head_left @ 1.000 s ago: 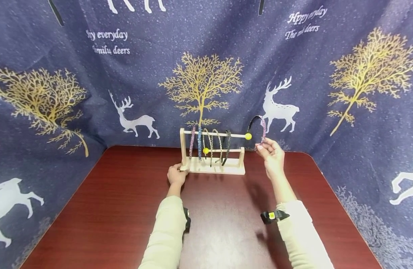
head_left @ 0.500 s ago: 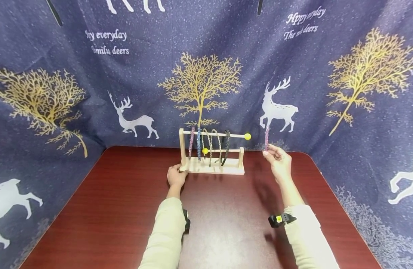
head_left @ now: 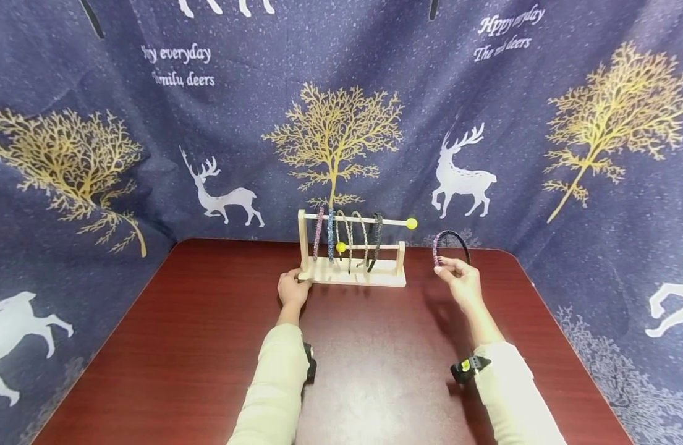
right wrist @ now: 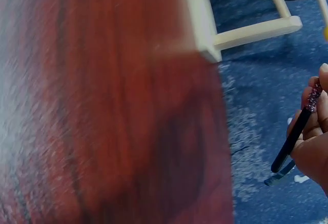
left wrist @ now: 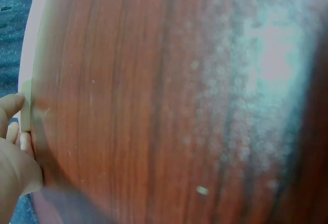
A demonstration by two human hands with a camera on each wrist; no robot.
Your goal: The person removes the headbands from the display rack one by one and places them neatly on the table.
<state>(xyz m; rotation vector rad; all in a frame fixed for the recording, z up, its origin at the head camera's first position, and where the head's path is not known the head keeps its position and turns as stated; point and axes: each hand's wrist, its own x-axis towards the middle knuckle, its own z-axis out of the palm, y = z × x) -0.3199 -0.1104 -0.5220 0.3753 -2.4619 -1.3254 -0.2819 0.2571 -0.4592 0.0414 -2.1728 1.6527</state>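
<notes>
At the back of the table stands a wooden headband rack [head_left: 388, 278] with two rods tipped by yellow balls. On its rods hang a purple glittery headband [head_left: 318, 235], a blue one [head_left: 330, 238], braided beige ones and a black one [head_left: 377, 232]. My left hand [head_left: 293, 289] grips the left end of the rack's base; the left wrist view shows thumb and fingers about that pale wooden end [left wrist: 26, 101]. To the right of the rack, my right hand [head_left: 462, 281] pinches another purple-and-black headband [head_left: 436, 247], held upright. In the right wrist view its black end [right wrist: 290, 141] points downward.
The reddish-brown table [head_left: 363, 346] spreads in front of the rack. Close behind it hangs a dark blue cloth [head_left: 224, 123] printed with deer and gold trees, which also covers both sides.
My right hand has moved right and slightly down, away from the rack's upper rod, and has turned the headband so its arch now opens to the right. My left hand stays on the base.
</notes>
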